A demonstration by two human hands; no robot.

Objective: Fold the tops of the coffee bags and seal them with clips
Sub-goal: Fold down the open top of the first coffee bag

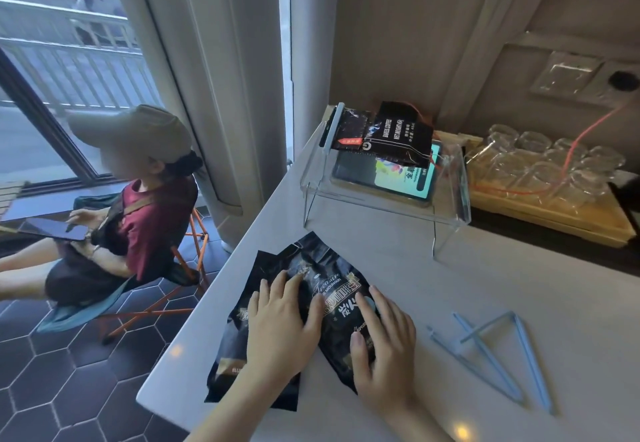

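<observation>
Coffee bags (313, 303): two black pouches, lower centre, lying overlapped on the white counter (519, 303).
Left hand (280, 324): spread flat, pressing.
Right hand (384, 344): spread flat, likely smoothing before folding.
Clips (498, 355): blue, lower right, untouched.

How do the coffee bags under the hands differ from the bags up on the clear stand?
The bags under the hands lie flat on the white counter, unclipped, both hands pressing them. The bags on the clear stand sit raised and untouched, one already closed with a pale clip. All are dark printed coffee bags.

Clear acrylic stand (381, 196), glass jars (550, 161)
</observation>
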